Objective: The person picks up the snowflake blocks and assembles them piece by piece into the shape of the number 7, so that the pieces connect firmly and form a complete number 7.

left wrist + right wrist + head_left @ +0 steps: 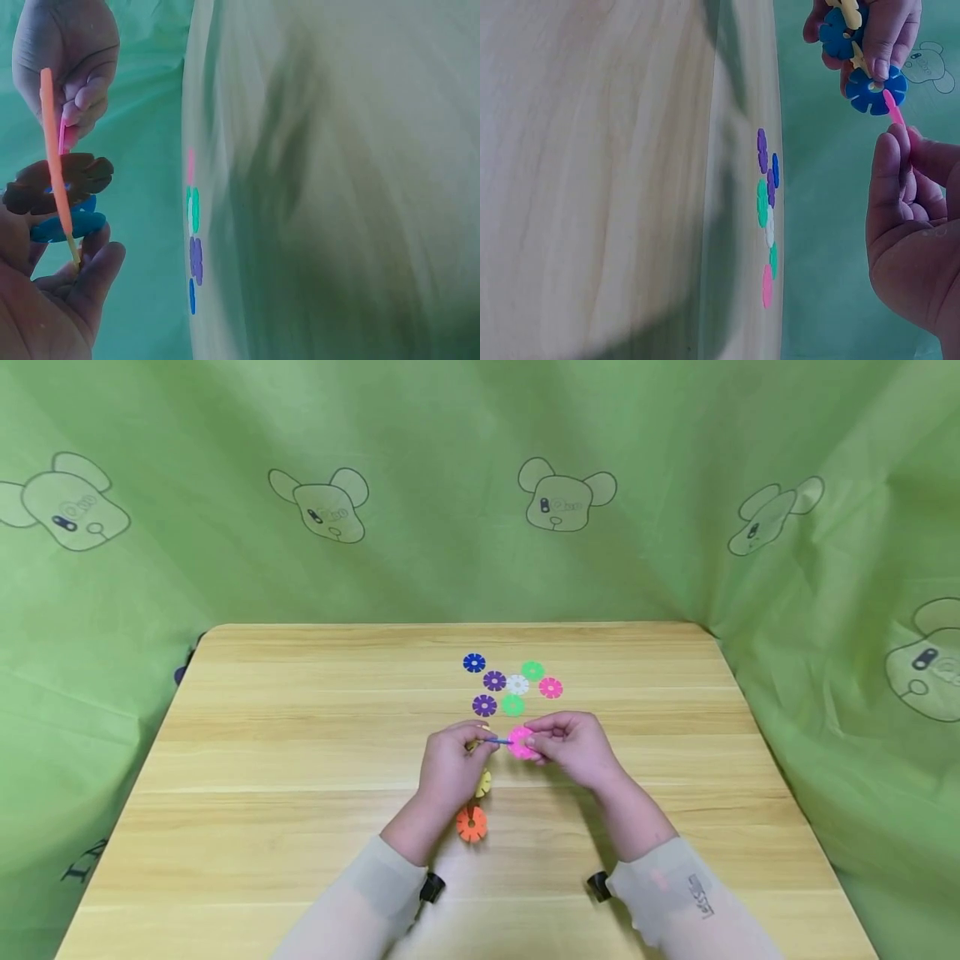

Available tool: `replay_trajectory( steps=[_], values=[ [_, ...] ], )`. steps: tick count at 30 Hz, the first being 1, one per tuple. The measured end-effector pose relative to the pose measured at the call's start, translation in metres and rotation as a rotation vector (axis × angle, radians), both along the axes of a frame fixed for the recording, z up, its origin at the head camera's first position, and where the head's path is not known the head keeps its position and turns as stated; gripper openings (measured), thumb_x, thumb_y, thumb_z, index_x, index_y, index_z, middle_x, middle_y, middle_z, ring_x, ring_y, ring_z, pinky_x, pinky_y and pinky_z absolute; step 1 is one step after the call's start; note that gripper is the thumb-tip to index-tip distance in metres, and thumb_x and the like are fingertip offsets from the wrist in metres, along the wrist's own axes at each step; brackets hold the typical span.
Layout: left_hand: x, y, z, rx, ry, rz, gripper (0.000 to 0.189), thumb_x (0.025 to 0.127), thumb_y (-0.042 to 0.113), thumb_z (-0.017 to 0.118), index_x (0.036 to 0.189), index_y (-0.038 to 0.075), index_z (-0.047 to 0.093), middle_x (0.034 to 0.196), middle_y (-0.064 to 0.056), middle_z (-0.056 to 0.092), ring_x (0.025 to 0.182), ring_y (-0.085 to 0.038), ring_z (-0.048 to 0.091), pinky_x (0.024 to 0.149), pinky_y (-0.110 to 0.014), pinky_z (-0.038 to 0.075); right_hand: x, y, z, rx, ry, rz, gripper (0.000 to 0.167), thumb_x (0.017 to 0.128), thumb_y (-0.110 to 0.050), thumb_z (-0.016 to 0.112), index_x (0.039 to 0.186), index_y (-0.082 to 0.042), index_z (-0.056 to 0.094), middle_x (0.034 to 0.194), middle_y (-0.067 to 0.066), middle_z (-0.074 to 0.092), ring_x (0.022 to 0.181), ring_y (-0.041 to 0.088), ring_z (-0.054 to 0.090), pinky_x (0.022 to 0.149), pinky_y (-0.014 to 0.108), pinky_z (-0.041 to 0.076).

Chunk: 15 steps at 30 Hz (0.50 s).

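Note:
Over the middle of the table, the left hand pinches a chain of notched plastic discs slotted into one another. A blue disc is at its front end, and yellow discs, another blue disc, a brown disc and an orange disc also belong to it. The right hand holds a pink disc between thumb and fingers. In the right wrist view the pink disc's edge meets the rim of the front blue disc, roughly crosswise. Part of the chain is hidden behind the left hand.
Beyond the hands, several loose discs lie flat on the wooden table: a dark blue disc, purple discs, green discs, a white disc and a pink one. A green curtain surrounds the table's back and sides.

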<state>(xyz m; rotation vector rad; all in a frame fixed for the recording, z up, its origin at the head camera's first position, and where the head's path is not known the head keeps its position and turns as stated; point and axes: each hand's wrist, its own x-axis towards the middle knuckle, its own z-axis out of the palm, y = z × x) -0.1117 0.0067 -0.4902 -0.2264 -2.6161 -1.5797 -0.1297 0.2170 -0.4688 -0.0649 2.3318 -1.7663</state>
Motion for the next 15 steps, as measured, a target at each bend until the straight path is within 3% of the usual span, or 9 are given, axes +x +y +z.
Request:
replay_trajectory(
  steps=[4, 15],
  values=[
    [0.0009, 0.0002, 0.0003, -0.016, 0.002, -0.002, 0.004, 0.094, 0.008, 0.08, 0.098, 0.007, 0.081, 0.125, -0.012, 0.075, 0.121, -0.028, 0.071, 0.104, -0.039, 0.055, 0.0011, -0.0005, -0.0013, -0.004, -0.01, -0.004, 0.021, 0.092, 0.012, 0.071, 0.113, 0.017, 0.07, 0.098, 0.026, 0.076, 0.071, 0.015, 0.074, 0.069, 0.032, 0.064],
    [0.0046, 0.002, -0.0019, -0.023, 0.083, -0.003, 0.004, 0.093, 0.003, 0.08, 0.097, 0.004, 0.081, 0.119, -0.015, 0.077, 0.118, -0.031, 0.072, 0.104, -0.041, 0.055, 0.0004, -0.0058, -0.005, -0.021, 0.001, -0.021, 0.02, 0.091, 0.015, 0.07, 0.111, 0.018, 0.07, 0.096, 0.027, 0.076, 0.069, 0.014, 0.073, 0.066, 0.031, 0.064]
  ],
)
